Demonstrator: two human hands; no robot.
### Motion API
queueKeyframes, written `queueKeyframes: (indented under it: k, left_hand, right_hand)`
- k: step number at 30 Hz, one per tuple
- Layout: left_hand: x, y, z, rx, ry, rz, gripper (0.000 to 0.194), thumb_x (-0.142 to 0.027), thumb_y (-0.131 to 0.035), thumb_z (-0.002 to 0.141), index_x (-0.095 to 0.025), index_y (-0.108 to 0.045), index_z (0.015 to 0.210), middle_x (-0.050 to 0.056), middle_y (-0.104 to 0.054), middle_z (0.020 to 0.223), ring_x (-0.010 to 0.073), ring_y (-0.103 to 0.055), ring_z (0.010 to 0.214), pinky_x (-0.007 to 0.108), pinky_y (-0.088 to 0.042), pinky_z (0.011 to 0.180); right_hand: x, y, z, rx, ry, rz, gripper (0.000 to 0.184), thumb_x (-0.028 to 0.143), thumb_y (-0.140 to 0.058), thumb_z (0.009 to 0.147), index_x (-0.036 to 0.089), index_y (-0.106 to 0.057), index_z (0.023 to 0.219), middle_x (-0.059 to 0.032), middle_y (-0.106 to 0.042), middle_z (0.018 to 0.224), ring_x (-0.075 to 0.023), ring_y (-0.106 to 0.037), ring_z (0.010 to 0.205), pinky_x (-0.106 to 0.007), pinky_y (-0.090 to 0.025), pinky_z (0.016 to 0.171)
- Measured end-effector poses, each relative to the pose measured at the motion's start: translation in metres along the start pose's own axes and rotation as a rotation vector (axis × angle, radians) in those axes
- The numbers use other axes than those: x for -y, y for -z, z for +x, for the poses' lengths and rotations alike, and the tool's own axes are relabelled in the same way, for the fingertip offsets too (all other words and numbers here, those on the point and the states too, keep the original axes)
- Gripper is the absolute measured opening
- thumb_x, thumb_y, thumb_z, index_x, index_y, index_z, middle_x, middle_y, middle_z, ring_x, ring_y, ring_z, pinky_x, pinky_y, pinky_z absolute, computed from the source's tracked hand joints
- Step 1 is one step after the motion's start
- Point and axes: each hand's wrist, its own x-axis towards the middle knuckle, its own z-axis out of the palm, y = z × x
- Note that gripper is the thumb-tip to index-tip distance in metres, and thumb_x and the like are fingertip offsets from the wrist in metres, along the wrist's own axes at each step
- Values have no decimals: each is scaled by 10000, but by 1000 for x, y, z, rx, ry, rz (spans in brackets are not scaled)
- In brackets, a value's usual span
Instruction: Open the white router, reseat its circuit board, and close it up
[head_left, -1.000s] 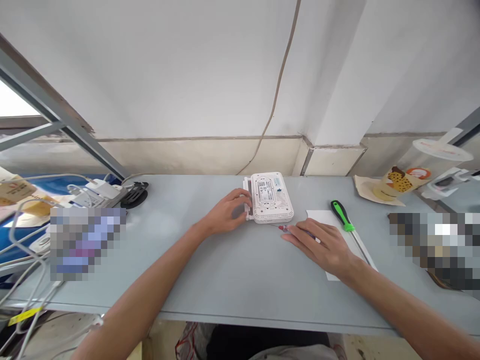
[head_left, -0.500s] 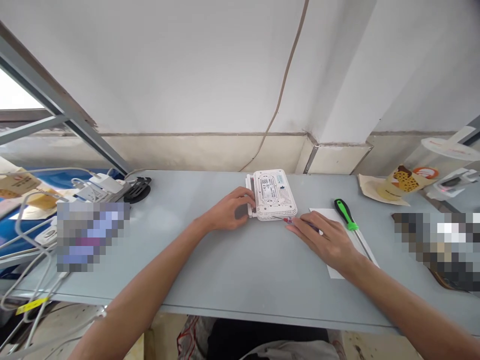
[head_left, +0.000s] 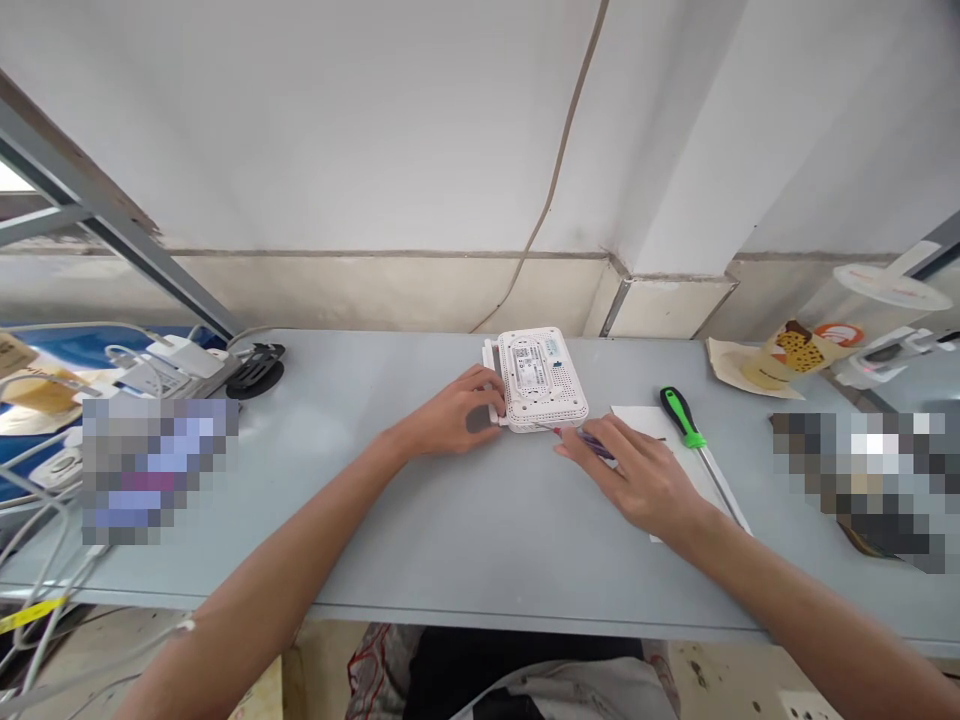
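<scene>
A white router [head_left: 541,378] lies label side up on the grey table, with vent holes around its printed label and its folded antennas along the left side. My left hand [head_left: 457,412] grips the router's left edge, thumb and fingers curled at the near corner. In my right hand [head_left: 634,465] is a small screwdriver [head_left: 600,444] with a purplish handle and a red collar. Its thin shaft points left and meets the router's near edge; the exact spot of the tip is too small to tell.
A green and black screwdriver [head_left: 684,420] rests partly on white paper [head_left: 701,470] beside my right hand. Farther right stand a plastic drink cup [head_left: 784,360] on a napkin and a blurred object [head_left: 862,480]. Chargers and cables [head_left: 172,370] crowd the left, near a black stand [head_left: 257,370].
The view has shifted slightly, so everything sits a little higher and to the left. My left hand keeps its hold on the router, and the small screwdriver stays at the router's near edge.
</scene>
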Motion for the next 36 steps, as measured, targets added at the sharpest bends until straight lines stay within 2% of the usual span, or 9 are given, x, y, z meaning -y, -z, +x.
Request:
queueKeyframes:
  k: [9,13,16,19,24,28,31,34,36]
  left_hand:
    - [10,-6,0,2,-8,2,101,-310,-752,954,-233,-691,979,82,-637,1210,262,-537,1202,435,-490,1044]
    - [5,-7,0,-4,-6,8,114,-318,-765,949,-223,-706,971,86,-652,1183,262,-534,1191,425,-506,1018]
    - [1,-8,1,-15,-7,27,105,-304,-766,948,-221,-707,976,84,-664,1169,257,-539,1196,416,-514,1016]
    - [-1,-12,1,-30,-18,68,111,-310,-758,954,-215,-703,971,88,-678,1151,258,-544,1174,420,-528,993]
    - [-3,-19,0,-53,-53,215,162,-372,-749,962,-219,-697,980,85,-690,1103,259,-573,1111,377,-550,858]
    - [-7,-26,-1,-61,-78,392,224,-433,-722,977,-213,-687,957,78,-698,1060,256,-595,1071,326,-508,725]
    - [-13,-34,0,-100,-102,464,250,-448,-694,995,-205,-677,935,74,-702,1020,246,-597,1022,312,-471,658]
    - [-18,-35,0,-126,-137,500,250,-442,-689,998,-195,-673,960,69,-710,996,245,-613,986,312,-462,628]
    - [-17,-28,0,-116,-156,471,255,-444,-694,995,-192,-677,1032,71,-724,1047,240,-639,1004,315,-491,651]
  right_hand:
    - [5,-2,2,2,34,-54,147,76,-739,930,22,-695,1060,-24,-585,714,-142,-471,642,-311,-393,513]
    - [3,0,-1,24,44,-23,170,151,-738,955,43,-688,1076,-44,-611,767,-150,-513,670,-313,-430,531]
    - [-1,3,-6,78,74,-23,143,76,-646,977,61,-678,1116,-65,-637,818,-164,-566,707,-311,-456,550]
    - [-5,6,-12,114,99,-30,239,-32,-563,938,61,-674,1128,-60,-646,819,-160,-579,705,-307,-462,555]
    - [-9,6,-15,94,77,-34,164,18,-629,948,93,-688,1082,-4,-622,730,-133,-549,643,-308,-421,539]
    - [-13,4,-14,44,-7,15,37,132,-694,985,103,-692,1007,28,-612,658,-97,-513,561,-291,-396,524]
    - [-15,-1,-17,39,-137,83,102,201,-666,1023,133,-690,951,45,-612,614,-77,-511,508,-267,-399,515]
    - [-19,-4,-19,-6,-249,150,106,213,-671,1019,166,-680,926,38,-697,654,-71,-575,503,-244,-424,516]
    - [-22,-2,-18,-80,-297,179,82,190,-706,986,184,-671,912,29,-746,696,-72,-601,497,-229,-447,512]
